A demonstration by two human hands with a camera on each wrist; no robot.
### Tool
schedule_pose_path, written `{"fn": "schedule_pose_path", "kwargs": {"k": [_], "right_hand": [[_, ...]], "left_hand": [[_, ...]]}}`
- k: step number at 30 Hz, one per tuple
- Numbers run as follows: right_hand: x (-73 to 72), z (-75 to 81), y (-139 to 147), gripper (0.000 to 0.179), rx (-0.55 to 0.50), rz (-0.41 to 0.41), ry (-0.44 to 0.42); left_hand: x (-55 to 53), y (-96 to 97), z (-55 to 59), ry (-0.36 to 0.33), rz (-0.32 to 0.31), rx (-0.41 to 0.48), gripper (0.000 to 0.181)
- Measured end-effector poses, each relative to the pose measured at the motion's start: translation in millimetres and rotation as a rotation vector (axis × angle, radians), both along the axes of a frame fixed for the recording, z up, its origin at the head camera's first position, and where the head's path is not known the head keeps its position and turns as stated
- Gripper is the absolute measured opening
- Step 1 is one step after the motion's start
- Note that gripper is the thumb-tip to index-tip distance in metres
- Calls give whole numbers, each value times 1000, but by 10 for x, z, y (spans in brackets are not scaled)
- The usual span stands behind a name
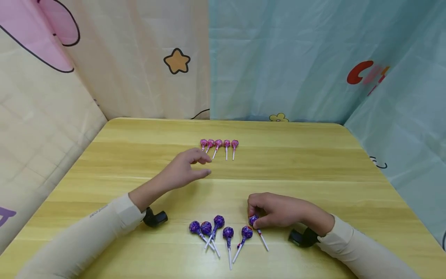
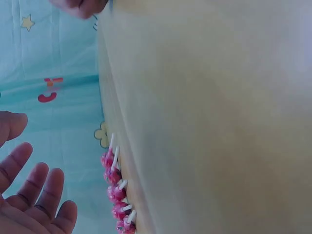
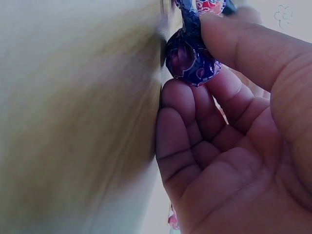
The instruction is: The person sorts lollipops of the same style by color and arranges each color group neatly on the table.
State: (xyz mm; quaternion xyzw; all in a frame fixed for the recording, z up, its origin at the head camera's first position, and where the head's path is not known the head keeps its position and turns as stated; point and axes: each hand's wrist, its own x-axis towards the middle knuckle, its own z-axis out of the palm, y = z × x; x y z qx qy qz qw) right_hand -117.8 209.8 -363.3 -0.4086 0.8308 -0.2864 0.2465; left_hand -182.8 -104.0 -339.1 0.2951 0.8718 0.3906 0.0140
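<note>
My right hand [image 1: 283, 211] pinches the purple-wrapped head of a lollipop [image 1: 253, 220] between thumb and fingers, its white stick pointing toward me. In the right wrist view this lollipop [image 3: 190, 61] lies against the tabletop, and the other fingers of the hand [image 3: 234, 151] are bent below it. Just left of it, several purple lollipops [image 1: 228, 232] lie loose, some with crossed sticks. My left hand [image 1: 181, 168] hovers with nothing in it, fingers spread and slightly bent, beside a row of several pink lollipops [image 1: 218, 143] farther back. The left wrist view shows those pink lollipops [image 2: 117, 192] beyond the hand [image 2: 36, 200].
The wooden table [image 1: 299, 159] spans the space below both hands. Printed curtains [image 1: 278, 58] stand behind it and along its sides. A black wrist camera [image 1: 155, 218] is strapped to the left wrist, another camera [image 1: 302, 237] to the right.
</note>
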Motion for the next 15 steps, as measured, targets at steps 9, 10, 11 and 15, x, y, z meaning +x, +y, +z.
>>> {"fn": "schedule_pose_path", "kwargs": {"k": [9, 10, 11, 15], "right_hand": [[25, -35, -29, 16, 3, 1, 14], [27, -39, -30, 16, 2, 2, 14], [29, -42, -32, 15, 2, 2, 13], [36, -46, -40, 15, 3, 1, 7]], "left_hand": [[483, -235, -99, -6, 9, -41, 32], [522, -257, -108, -12, 9, -52, 32], [558, -278, -119, -21, 7, -60, 31], [691, -349, -138, -36, -9, -101, 31]]}}
